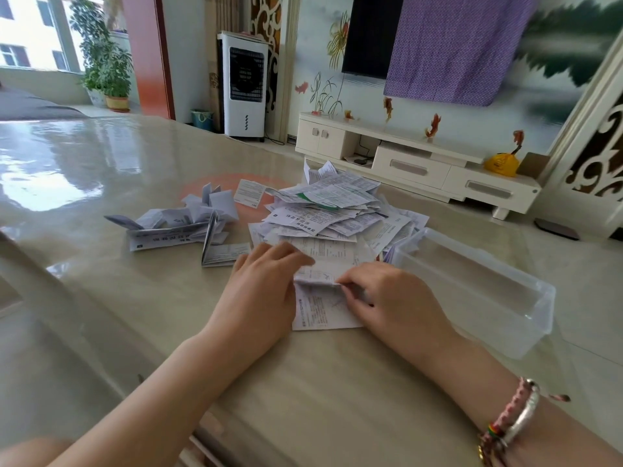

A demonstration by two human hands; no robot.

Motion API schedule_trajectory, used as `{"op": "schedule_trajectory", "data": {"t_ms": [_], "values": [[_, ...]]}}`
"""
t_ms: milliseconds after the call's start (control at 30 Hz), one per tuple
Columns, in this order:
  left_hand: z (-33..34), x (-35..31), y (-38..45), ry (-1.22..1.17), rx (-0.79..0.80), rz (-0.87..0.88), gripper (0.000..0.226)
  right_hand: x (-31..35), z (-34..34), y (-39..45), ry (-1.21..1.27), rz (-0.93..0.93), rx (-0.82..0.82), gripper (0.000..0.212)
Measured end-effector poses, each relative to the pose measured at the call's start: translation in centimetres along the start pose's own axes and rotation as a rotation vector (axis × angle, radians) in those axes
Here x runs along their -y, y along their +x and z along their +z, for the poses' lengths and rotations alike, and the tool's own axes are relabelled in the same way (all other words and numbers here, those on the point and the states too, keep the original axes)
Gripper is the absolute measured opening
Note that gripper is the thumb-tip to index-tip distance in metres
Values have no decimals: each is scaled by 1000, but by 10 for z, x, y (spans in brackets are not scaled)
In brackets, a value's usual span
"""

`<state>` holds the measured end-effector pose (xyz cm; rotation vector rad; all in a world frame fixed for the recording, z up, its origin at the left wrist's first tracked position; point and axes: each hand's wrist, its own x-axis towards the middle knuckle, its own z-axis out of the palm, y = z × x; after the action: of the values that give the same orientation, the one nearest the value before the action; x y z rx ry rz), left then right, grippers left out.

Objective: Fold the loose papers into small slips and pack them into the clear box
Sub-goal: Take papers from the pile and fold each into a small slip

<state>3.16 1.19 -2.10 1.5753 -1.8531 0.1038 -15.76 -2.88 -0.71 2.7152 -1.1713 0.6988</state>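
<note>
On the glossy beige counter [168,315], just in front of the person, lies a printed paper [320,308] being folded, its long axis running away from the person toward the heap beyond, its near short edge square to the counter's near side. Its far part is doubled back, making a crease across the middle. The left hand [259,284] lies flat along the paper's left edge, fingers [286,254] straight and together, pressing the far part down. The right hand [387,294] rests on the paper's right side with its fingertips [347,284] curled, pinching the folded edge at the crease.

Directly beyond the paper, touching its far end, sits the heap of loose papers [330,207], lying at all angles. To the left of the heap, apart from it, is a cluster of folded slips [188,217], some standing open like tents; one flat leaflet [249,193] lies between the two groups, farther back.

The clear box [478,284] stands to the right of the hands, just beside the heap's right edge, its long axis slanting from the heap toward the near right, with its open top up. I cannot tell whether any slips lie inside it.

Bare counter stretches on the near side around both forearms and widely to the left. The right forearm wears bracelets [512,419].
</note>
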Motion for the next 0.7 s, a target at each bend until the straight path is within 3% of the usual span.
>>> {"op": "schedule_trajectory", "data": {"t_ms": [100,167,267,433,533,600,700], "values": [[-8,-5,-1,-162,-198,-34,19,0,-5,-2,268,161,-81,11],[-13,-10,-2,-261,-249,-7,13,3,-8,-3,416,217,-115,10],[-13,-16,-5,-302,-171,9,13,11,-11,-3,587,212,-76,11],[-10,-21,-6,-395,-40,-55,19,18,-12,-2,657,121,-32,11],[-13,-24,-5,-520,-10,-116,32,15,-11,-3,680,152,-47,7],[-12,-22,-4,-587,-13,-192,28,14,-10,-3,690,185,-61,1],[-14,-21,-2,-731,20,-277,20,11,-9,-2,668,221,-78,19]]}}
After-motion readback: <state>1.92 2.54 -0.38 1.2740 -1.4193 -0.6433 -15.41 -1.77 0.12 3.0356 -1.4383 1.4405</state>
